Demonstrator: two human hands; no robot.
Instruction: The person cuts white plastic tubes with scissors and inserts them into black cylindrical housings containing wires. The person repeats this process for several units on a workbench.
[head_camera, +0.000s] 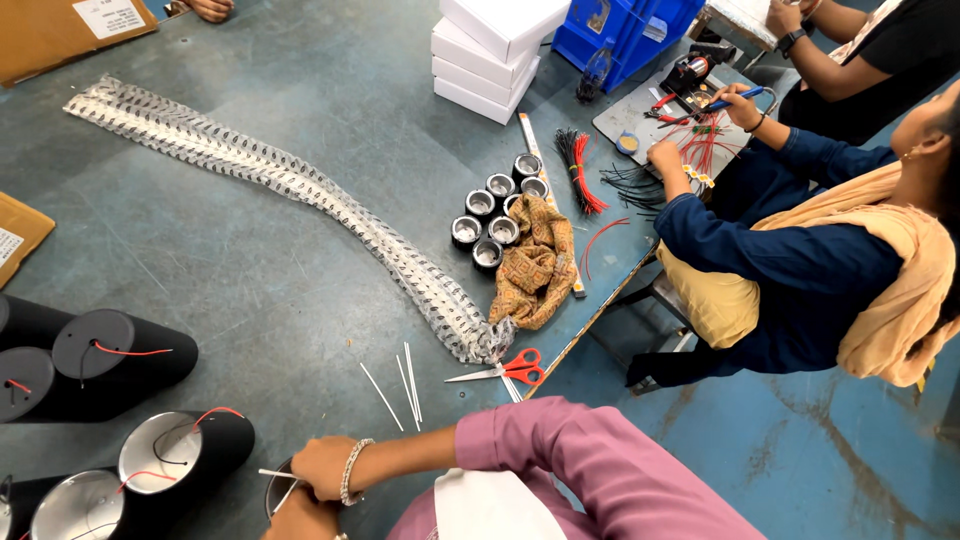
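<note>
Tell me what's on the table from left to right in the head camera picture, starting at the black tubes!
Black tubes with red wires → long strip of clear plastic packets → white sticks → red-handled scissors → patterned cloth → bundle of red and black wires.

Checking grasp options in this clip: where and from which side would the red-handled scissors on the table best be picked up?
By the red handle loops of the scissors, coming from the right: the loops lie on that side near the table edge, while the closed blades point left toward the white sticks.

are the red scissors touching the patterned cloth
Apart. The head view shows the red scissors lying below the patterned cloth, with a strip of bare table between the handles and the cloth's lower edge.
</note>
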